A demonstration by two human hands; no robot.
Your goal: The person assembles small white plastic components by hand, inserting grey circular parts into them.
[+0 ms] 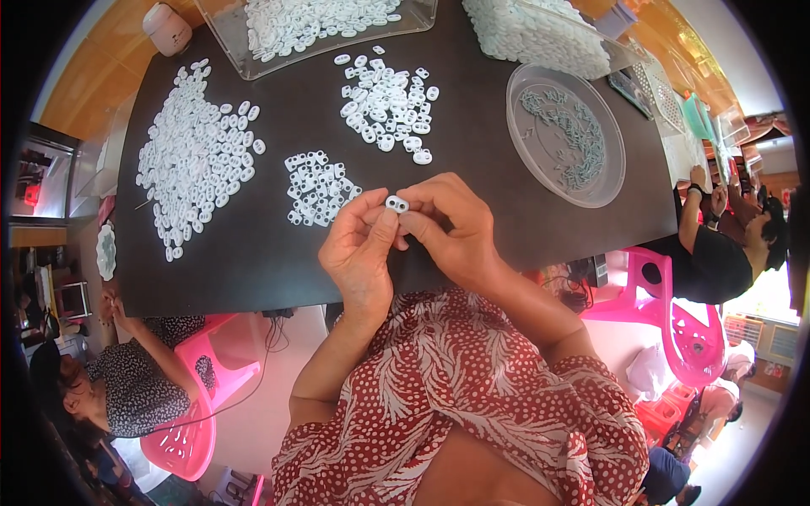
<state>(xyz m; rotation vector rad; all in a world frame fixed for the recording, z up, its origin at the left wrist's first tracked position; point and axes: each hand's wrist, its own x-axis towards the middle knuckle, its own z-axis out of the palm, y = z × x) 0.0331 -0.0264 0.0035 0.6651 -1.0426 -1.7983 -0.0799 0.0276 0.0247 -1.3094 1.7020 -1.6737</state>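
Close in front of me, my left hand (359, 257) and my right hand (460, 232) pinch one small white oval cord lock (396, 203) with two dark holes. Thumbs and fingertips of both hands meet on it. Just left of my hands lies a pile of small white holed pieces (319, 189). Beyond them is a loose heap of white cord lock parts (386, 103). A larger heap of white oval parts (194, 152) spreads over the left of the dark table (253, 278). To the right, a round clear tray (516, 139) holds small greenish springs (582, 139).
At the far edge stand a clear bin (226, 46) of white parts and another packed container (540, 42). A jar (167, 30) sits far left, a phone (630, 94) far right. People work at both sides, near pink chairs (202, 371).
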